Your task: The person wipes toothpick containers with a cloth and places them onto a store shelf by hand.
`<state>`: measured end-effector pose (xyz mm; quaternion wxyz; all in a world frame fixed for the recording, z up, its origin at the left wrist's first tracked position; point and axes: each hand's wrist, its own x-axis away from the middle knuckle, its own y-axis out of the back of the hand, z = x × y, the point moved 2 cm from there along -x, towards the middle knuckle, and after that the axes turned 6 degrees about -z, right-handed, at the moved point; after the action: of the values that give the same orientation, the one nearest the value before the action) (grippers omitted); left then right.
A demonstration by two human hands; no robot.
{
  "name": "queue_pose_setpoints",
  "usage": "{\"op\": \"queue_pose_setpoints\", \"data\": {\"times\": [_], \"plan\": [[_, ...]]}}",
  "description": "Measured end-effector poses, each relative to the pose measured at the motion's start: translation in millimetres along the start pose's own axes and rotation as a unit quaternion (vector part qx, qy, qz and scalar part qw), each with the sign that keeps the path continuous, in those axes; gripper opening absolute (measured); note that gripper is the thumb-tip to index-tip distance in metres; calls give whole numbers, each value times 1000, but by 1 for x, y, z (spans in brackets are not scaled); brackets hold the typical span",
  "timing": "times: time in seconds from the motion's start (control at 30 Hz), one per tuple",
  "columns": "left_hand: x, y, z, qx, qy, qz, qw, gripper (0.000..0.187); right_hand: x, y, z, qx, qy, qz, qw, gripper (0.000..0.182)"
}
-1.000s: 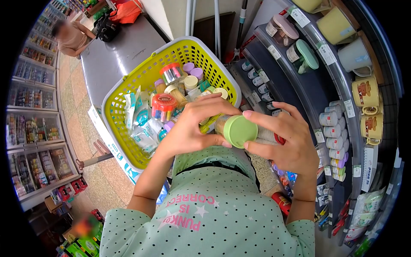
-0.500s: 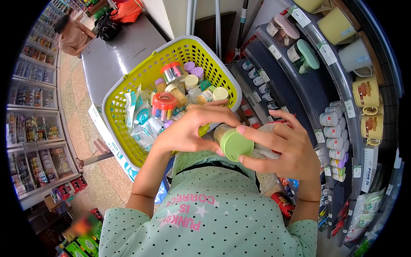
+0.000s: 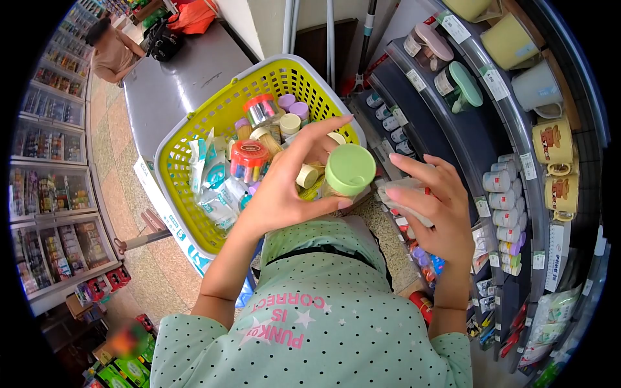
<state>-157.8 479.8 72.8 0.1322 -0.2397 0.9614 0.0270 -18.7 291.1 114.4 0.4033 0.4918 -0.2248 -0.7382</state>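
Note:
My left hand has its thumb and fingers round a toothpick jar with a pale green lid, held upright near the basket's front edge. The lid faces up at me and hides most of the jar's body. To the right, my right hand grips a greyish-white cloth, its fingers partly spread and apart from the jar. Beyond my left hand, the yellow-green basket holds several toothpick jars, a red-lidded tub of coloured sticks and white-and-teal packets.
Shelves at my right carry yellow mugs, a green-lidded cup and stacked small jars. A grey table with a black bag stands beyond the basket. Another person is at the far left.
My left hand has lifted the green-lidded jar up and tipped it more upright. My right hand has come off the jar and moved a little right and down, keeping the cloth.

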Motion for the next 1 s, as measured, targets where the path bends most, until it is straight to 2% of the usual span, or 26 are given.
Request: {"op": "queue_pose_setpoints", "data": {"times": [0.13,0.23,0.33,0.43,0.57,0.63,0.83,0.93,1.0], "plan": [[-6,2,-6,-167,-102,17,980,66,4,-11,-2,-25,-52,9,998,55],[-3,6,4,-191,-83,1,978,65,9,-19,-4,-63,-107,23,992,62],[-3,5,11,-169,-52,-57,983,63,18,-29,-12,-106,-132,37,985,70],[-3,3,12,-91,36,-95,991,60,26,-41,-15,-175,-147,45,972,78],[-9,-6,13,79,81,-145,983,58,29,-52,-16,-219,-139,44,965,85],[-9,-10,13,146,103,-164,970,58,29,-56,-14,-230,-167,48,957,87],[-12,-12,23,79,118,-165,976,52,30,-67,-15,-276,-249,32,928,88],[-12,-12,34,-16,98,-152,983,48,33,-77,-24,-312,-238,1,920,86],[-11,-18,39,15,102,-164,981,50,33,-79,-26,-315,-232,-21,920,86]]}}
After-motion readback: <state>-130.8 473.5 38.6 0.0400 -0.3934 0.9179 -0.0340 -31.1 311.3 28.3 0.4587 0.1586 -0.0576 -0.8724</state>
